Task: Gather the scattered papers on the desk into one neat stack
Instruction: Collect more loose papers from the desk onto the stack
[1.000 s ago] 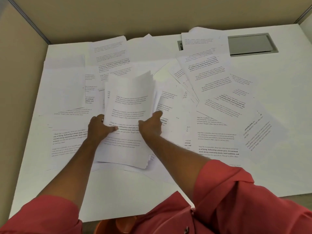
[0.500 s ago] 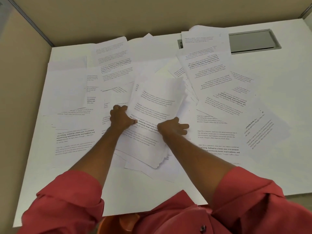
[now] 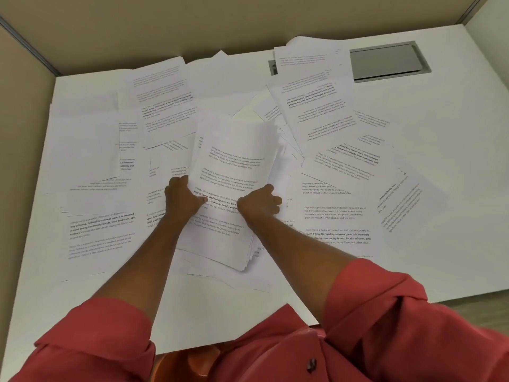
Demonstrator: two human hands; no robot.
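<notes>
Both hands clamp one thick bundle of printed sheets [image 3: 234, 188] near the middle of the white desk [image 3: 454, 216]. The left hand [image 3: 183, 201] pinches the bundle's left edge, thumb lying on the top page and fingers tucked beneath; the right hand [image 3: 260, 202] is curled shut over the right edge, knuckles up, fingertips hidden under the paper.

From the head camera — the only view — the bundle is tilted, its far end raised and its near corner fanned into ragged, uneven edges. A second ago it sat further toward the person's left and both hands were lower on the desk; half a second ago it had swung right and slanted. Now it stands more upright between the hands, over the centre of the spread. I read that as the bundle being carried across the loose pages so more can be swept in, not yet as squaring up.

Much is left. Scattered sheets [image 3: 327, 128] fan out on the right, some printed upside-down to the viewer, one overlapping the grey cable hatch [image 3: 385, 62]. More loose pages [image 3: 102, 230] cover the left side, several blank side up. Under the bundle lie further sheets — how many cannot be told. Red sleeves [image 3: 385, 326] fill the near edge.
</notes>
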